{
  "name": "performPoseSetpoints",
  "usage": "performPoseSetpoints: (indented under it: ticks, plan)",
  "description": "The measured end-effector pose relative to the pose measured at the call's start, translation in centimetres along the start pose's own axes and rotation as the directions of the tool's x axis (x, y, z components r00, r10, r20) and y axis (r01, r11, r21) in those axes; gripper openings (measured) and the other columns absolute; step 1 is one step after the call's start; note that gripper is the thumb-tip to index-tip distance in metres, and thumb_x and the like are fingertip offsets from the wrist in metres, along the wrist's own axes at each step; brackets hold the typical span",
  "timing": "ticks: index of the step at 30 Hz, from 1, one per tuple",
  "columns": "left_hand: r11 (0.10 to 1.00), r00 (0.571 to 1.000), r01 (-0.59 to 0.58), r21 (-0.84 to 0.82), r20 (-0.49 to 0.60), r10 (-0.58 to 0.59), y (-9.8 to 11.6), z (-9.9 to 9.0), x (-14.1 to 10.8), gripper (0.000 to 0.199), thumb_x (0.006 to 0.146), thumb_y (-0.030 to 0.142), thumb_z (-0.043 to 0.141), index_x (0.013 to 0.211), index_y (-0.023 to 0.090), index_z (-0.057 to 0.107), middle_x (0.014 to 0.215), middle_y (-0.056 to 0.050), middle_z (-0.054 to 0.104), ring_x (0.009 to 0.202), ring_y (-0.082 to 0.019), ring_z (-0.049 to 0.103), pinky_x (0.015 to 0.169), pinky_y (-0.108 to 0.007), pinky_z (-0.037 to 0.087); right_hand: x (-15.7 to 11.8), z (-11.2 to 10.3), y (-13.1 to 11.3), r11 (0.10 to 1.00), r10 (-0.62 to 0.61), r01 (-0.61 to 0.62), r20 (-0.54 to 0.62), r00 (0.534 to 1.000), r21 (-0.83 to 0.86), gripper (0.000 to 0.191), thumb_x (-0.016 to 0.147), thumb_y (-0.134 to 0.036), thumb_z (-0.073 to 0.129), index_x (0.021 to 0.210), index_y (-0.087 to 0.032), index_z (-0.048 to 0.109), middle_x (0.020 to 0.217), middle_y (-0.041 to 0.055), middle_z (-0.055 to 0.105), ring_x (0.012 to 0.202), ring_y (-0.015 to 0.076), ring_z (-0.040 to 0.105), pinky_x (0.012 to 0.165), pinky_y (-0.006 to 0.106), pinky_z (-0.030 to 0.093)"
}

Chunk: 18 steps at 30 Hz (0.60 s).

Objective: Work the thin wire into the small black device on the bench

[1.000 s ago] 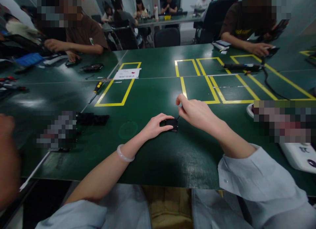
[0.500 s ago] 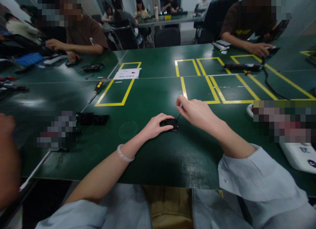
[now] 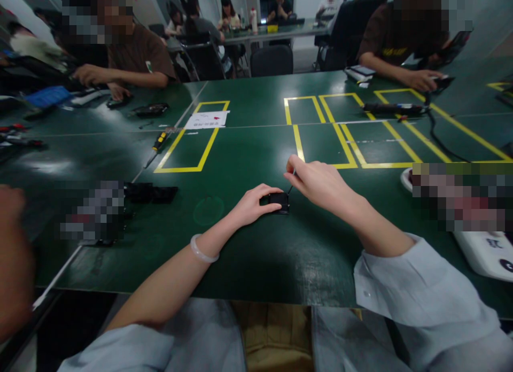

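On the green table top, a small black rectangular part (image 3: 279,202) lies flat near the middle. My left hand (image 3: 256,203) is closed on its left side, thumb along the near part and fingers over the far edge. Just to the right, my right hand (image 3: 310,177) pinches a thin dark rod-like tool (image 3: 290,190). The rod slants down, its lower end at the black part's far right corner. Whether the tip touches or enters the part I cannot tell. My right hand hides most of the tool.
Left of my hands lies a row of black parts (image 3: 150,193). A yellow-and-black screwdriver (image 3: 159,142) and a paper sheet (image 3: 208,119) lie farther off. Yellow tape outlines (image 3: 348,145) mark the table. A white device (image 3: 481,252) stands right; a co-worker's arm (image 3: 14,262) is far left.
The fingers of my right hand have shifted slightly on the thin tool, showing a bit more of it. My left hand and the black part have stayed in place.
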<state>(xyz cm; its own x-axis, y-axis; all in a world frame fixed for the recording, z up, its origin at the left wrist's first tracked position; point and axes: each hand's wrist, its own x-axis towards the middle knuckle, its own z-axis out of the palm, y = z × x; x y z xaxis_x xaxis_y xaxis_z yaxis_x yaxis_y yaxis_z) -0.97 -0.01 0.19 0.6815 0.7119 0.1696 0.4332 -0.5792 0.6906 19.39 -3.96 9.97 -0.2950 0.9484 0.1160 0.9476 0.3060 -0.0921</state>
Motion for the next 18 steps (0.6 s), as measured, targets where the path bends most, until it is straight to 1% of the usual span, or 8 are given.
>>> performPoseSetpoints:
  ticks: [5,11,14,18]
  plan:
    - [1.000,1.000,-0.007,-0.007,-0.005,0.006,0.08,-0.03,0.00,0.039,0.087,0.045,0.061,0.119,0.023,0.061,0.106,-0.004,0.059,0.099,-0.021,0.058,0.090,-0.032,0.043,0.00,0.09,0.01,1.000,-0.010,0.010,-0.007,1.000,0.010,0.028,0.094,-0.029,0.030,0.112,-0.020,0.049,0.080,0.0058,0.068,0.063,0.0183,0.059,0.054,0.026,0.021]
    - [1.000,1.000,0.008,0.001,0.003,-0.008,0.13,-0.04,0.04,0.039,0.086,0.045,0.061,0.119,0.023,0.061,0.103,-0.004,0.059,0.097,-0.021,0.058,0.088,-0.032,0.044,-0.09,0.02,0.00,0.999,-0.012,0.013,-0.015,1.000,0.036,0.029,0.091,-0.028,0.032,0.114,-0.019,0.049,0.081,0.0054,0.068,0.065,0.0184,0.059,0.054,0.027,0.022]
    - [1.000,1.000,0.010,-0.005,0.003,-0.010,0.10,-0.04,0.04,0.039,0.086,0.045,0.061,0.119,0.023,0.061,0.105,-0.005,0.060,0.098,-0.021,0.058,0.090,-0.033,0.044,-0.06,-0.05,-0.08,0.999,-0.007,0.007,-0.010,1.000,0.033,0.028,0.093,-0.030,0.031,0.112,-0.019,0.049,0.081,0.0054,0.068,0.066,0.0183,0.060,0.055,0.027,0.023]
    - [1.000,1.000,0.000,-0.013,0.001,0.000,-0.04,0.02,0.02,0.039,0.086,0.045,0.060,0.120,0.024,0.061,0.109,-0.005,0.060,0.101,-0.021,0.058,0.093,-0.034,0.043,0.06,-0.01,-0.11,1.000,0.004,-0.004,0.004,1.000,0.015,0.031,0.096,-0.040,0.031,0.108,-0.020,0.051,0.080,0.0065,0.068,0.069,0.0197,0.061,0.055,0.027,0.024]
